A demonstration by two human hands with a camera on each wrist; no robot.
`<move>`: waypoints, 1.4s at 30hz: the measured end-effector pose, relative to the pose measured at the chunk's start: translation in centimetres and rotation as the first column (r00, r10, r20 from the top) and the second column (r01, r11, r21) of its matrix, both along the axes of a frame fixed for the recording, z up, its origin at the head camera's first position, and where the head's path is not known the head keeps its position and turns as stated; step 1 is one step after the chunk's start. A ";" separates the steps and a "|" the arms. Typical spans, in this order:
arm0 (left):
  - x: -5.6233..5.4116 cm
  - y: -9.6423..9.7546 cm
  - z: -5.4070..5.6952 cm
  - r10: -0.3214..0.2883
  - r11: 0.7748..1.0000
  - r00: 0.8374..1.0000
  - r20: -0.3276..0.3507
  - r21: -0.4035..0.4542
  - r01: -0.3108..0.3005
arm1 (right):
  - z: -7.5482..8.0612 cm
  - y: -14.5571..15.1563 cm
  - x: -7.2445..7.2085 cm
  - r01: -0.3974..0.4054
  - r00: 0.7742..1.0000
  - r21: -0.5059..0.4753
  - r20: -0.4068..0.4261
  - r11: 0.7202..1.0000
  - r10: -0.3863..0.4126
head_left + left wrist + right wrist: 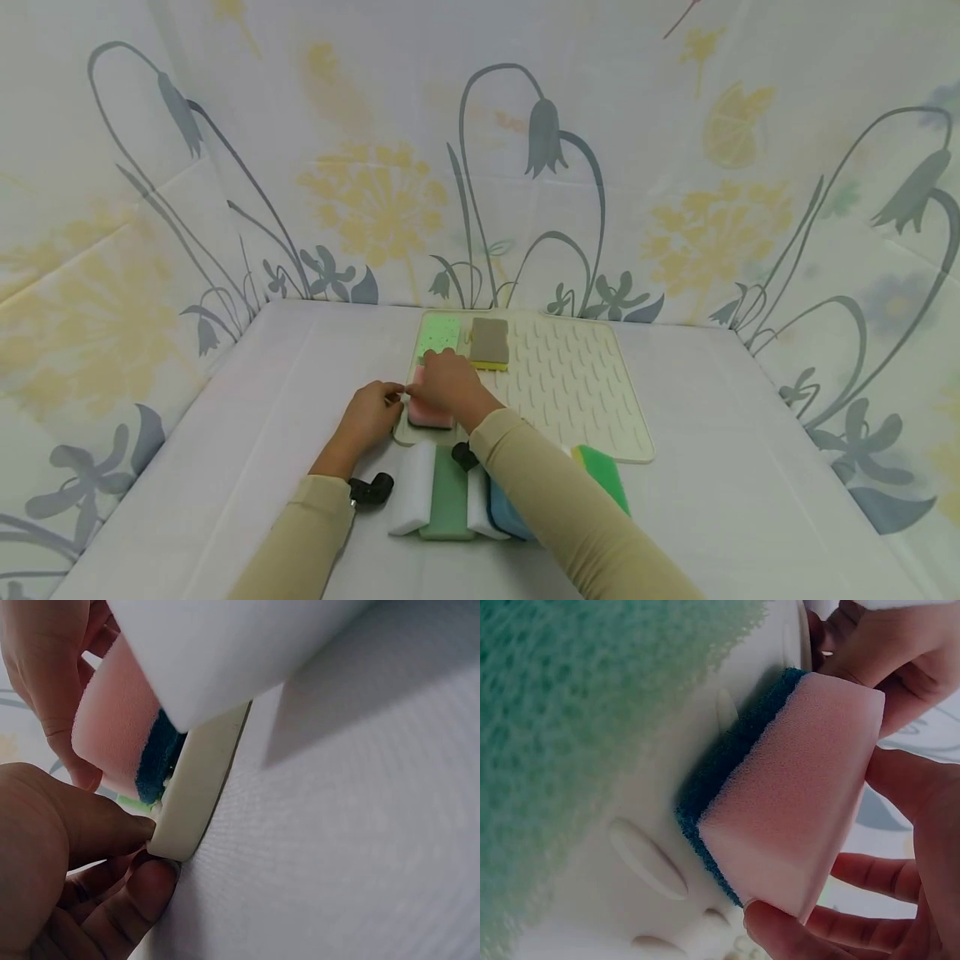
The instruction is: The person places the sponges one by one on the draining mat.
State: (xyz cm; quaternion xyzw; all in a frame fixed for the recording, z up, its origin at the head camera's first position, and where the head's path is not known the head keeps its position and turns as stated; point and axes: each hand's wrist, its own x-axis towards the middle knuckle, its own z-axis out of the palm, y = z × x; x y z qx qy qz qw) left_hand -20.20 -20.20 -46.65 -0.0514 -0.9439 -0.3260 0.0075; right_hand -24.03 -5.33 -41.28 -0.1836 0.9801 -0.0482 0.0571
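Observation:
A pink sponge (pixel 429 415) with a dark blue scouring side facing down sits at the left edge of a cream ridged silicone mat (pixel 573 379). My right hand (pixel 453 385) grips this sponge from above, its fingers and thumb around the pink foam in the right wrist view. My left hand (pixel 367 415) pinches the mat's left rim between thumb and fingers, as the left wrist view shows. Beyond the pink sponge lies a light green sponge (pixel 439 331), partly hidden by the right hand. Beside that is a grey-topped sponge (pixel 489 340) with a yellow layer.
In front of the mat stands a row of pieces: a white block (pixel 412 492), a green pad (pixel 450 500), a second white block (pixel 480 508), a blue piece (pixel 510 512) and a green-and-yellow sponge (pixel 604 477). My right forearm covers part of it. Floral fabric (pixel 510 208) hangs behind.

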 end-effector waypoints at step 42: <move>0.2 0.4 -0.1 0.015 0.999 1.000 0.021 -0.033 -0.014 | 4.8 6.6 3.1 -0.126 0.984 -0.112 0.113 0.986 0.138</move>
